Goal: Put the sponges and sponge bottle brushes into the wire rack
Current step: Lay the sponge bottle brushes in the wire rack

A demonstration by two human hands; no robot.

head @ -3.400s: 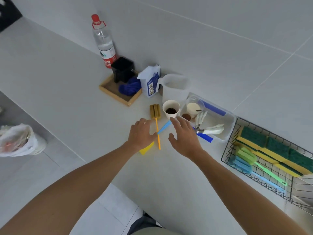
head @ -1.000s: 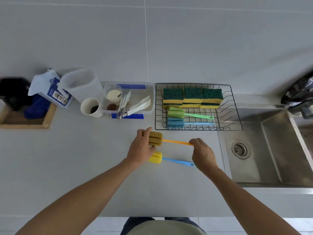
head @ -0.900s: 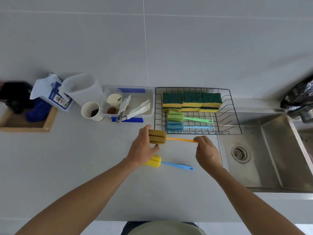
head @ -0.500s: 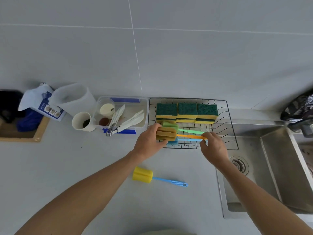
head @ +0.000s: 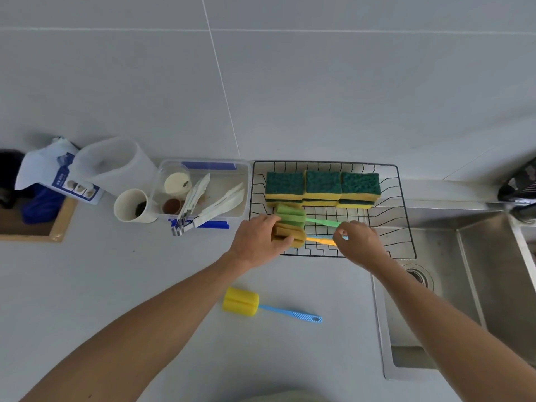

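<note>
Grip: left hand point(head: 255, 242) clamped on brown-headed brush point(head: 290, 235), right hand point(head: 358, 242) pinching its orange handle, low inside wire rack point(head: 406, 227). Risk: head snagging green brush point(head: 290, 215) beside it. Yellow brush point(head: 240, 302) lies on worktop point(head: 116, 285).

Single head-worn view, steeply downward over the counter point(head: 116, 285), close.

The setting was a kitchen. A stainless steel sink point(head: 452, 285) with a round drain point(head: 417, 275) was set into a pale grey countertop point(head: 116, 285). Just left of the sink stood a wire rack point(head: 403, 227) holding scouring sponges point(head: 322, 184). Further left of the sink were a clear plastic tub point(head: 243, 181) of utensils and a white cup point(head: 132, 206). Large grey wall tiles point(head: 290, 82) rose behind the sink.
</note>
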